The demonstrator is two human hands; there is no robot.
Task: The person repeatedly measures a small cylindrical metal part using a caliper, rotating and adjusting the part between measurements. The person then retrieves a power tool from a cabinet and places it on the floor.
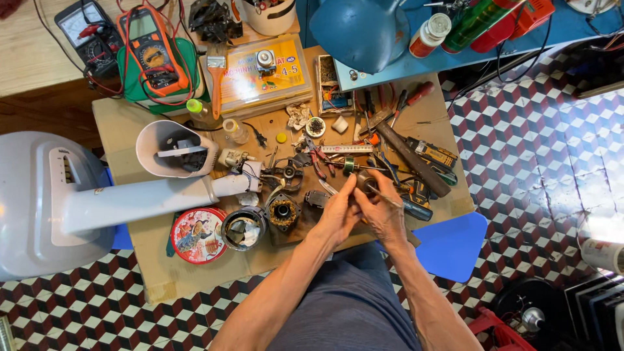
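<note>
Left hand (338,214) and right hand (380,211) together clasp a small dark part (362,182).

I see matt brown cardboard (162,273) covering the counter, a glossy white plastic fan stand (130,205), a shiny printed tin lid (198,235), and a dull metal shaft (383,195) in my right grip (383,211).
</note>
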